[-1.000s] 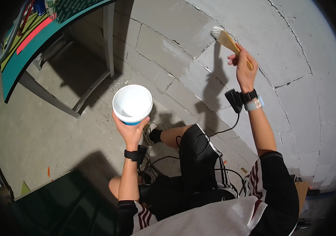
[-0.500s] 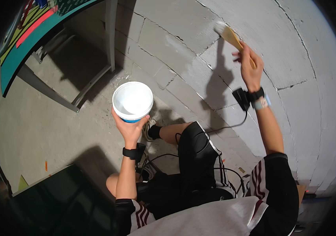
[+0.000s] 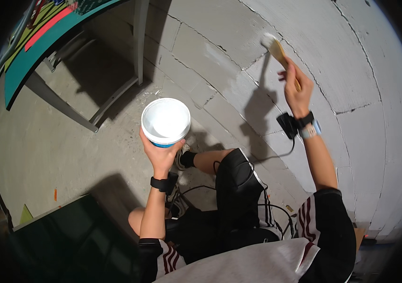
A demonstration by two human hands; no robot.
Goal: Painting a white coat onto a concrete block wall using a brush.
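Note:
My left hand [image 3: 160, 153] grips a white plastic bucket [image 3: 166, 121] from below and beside its near wall; white paint coats its inside. In my right hand [image 3: 298, 92] is a paintbrush [image 3: 277, 50] with a wooden handle, fingers wrapped round it. White shows on the bristles, which touch or nearly touch the block wall [image 3: 210, 33]. White paint covers the blocks to the right, while those at the left are greyer with a few pale smears. Both wrists wear black bands with small boxes.
A table with a teal edge [image 3: 17, 85] and grey metal legs [image 3: 138, 42] stands at the upper left. A dark green panel [image 3: 78, 240] lies at the lower left. Black cables [image 3: 283, 212] run near my legs. The floor [image 3: 36, 155] is bare concrete.
The paintbrush and my right hand have shifted slightly down along the wall. The bucket appears a little further right, as the whole view has moved somewhat too. Both grips are unchanged.

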